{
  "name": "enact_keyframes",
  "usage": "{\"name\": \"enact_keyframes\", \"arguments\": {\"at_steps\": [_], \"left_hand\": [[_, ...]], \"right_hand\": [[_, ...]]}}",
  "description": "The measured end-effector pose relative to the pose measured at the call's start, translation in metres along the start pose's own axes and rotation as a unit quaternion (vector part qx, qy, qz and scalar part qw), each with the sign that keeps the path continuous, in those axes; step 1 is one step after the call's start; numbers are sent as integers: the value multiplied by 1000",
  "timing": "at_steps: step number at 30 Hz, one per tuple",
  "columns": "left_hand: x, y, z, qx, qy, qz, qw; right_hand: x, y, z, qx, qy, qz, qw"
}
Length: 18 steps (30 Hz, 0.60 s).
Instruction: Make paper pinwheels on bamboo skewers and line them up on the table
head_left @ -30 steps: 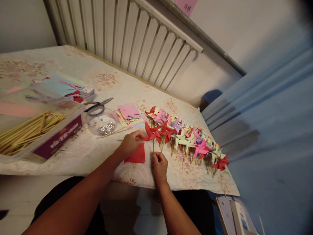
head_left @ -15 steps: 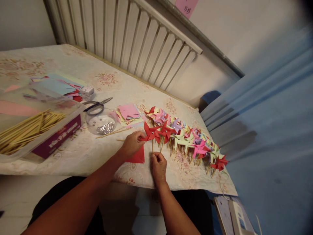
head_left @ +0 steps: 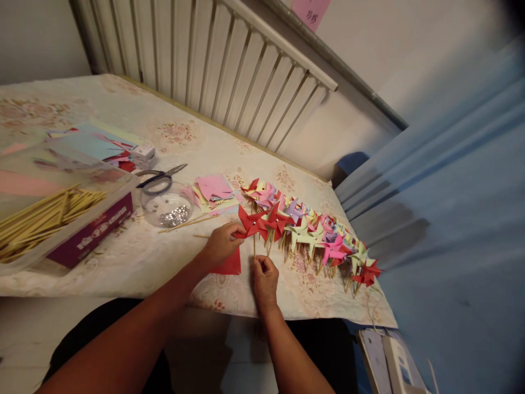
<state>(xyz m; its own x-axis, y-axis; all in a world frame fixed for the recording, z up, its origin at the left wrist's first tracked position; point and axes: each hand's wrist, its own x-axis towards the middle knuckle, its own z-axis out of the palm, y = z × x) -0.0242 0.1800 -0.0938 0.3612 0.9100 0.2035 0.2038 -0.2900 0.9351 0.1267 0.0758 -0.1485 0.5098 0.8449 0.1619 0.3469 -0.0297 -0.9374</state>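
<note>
Head view gives me the one relation that matters: the red pinwheel (head_left: 251, 224) sits straight above my right hand (head_left: 263, 279), joined to it by a thin wooden stick (head_left: 254, 249) whose long axis runs up and away from that grip, toward the far side of the table (head_left: 135, 262). I have the right hand pinched shut on the stick's lower end. My left hand (head_left: 221, 243) lies just to the left of it and a little farther out, fingers closed on the pinwheel's left blade, so the left hand is the nearer one to the paper head and the right the nearer one to the stick's foot. A flat red paper piece (head_left: 230, 264) lies under the left wrist, just left of the right hand's grip. To the right of both grips, a row of finished pinwheels (head_left: 320, 235) stretches away, the nearest one touching or overlapping the red one; I cannot tell which.
</note>
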Motion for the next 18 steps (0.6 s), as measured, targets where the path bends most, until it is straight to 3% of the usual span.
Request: {"name": "enact_keyframes", "arguments": {"at_steps": [10, 18], "left_hand": [[-1, -4, 0, -19, 50, -65, 996], [0, -7, -1, 21, 27, -38, 999]], "right_hand": [[1, 3, 0, -6, 2, -8, 1000], [0, -1, 0, -5, 1, -9, 1000]]}}
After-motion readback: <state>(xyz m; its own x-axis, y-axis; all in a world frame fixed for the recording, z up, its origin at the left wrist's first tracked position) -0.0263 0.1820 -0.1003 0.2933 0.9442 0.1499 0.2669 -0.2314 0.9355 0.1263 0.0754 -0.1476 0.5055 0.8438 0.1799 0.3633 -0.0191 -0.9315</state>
